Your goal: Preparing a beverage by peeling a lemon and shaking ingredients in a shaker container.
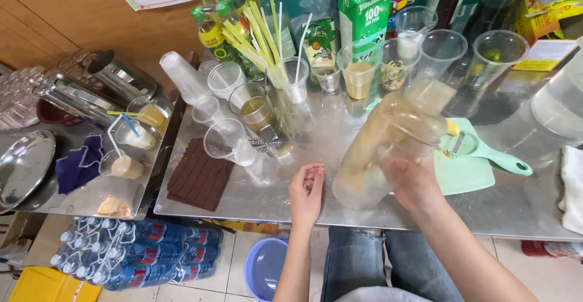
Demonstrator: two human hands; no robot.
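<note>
Right hand (413, 183) clenched around a clear shaker (395, 138), blurred with motion, full of pale yellowish drink. Held in the air above the steel surface (516, 205), tilted, long axis running from about 7 o'clock at the lower end to 1 o'clock at the upper end. Grip set low on the shaker's right side, so most of the body lies up and away from the palm toward 12 and 1 o'clock. Left hand (306, 192) resting on the near edge of the surface, fingers curled loosely inward, grasping nothing, at about 9 o'clock from the shaker and just beside its lower end; not touching it, as far as can be told through the blur. Right hand therefore the one on the thing, left the nearer free one. Behind the shaker at 3 o'clock, a mint-green board (464, 171) with a peeler (486, 153) lying on it. At 12 o'clock, a row of clear plastic cups (440, 50), one with a tan drink (359, 77), and a green and white carton (364, 7). At 10 o'clock, a glass (258, 107) of brownish liquid and a cup of yellow straws (261, 34). At 9 o'clock, a brown ribbed mat (200, 174) lying flat. Farther left, a metal tray (97, 202) with small cups.
</note>
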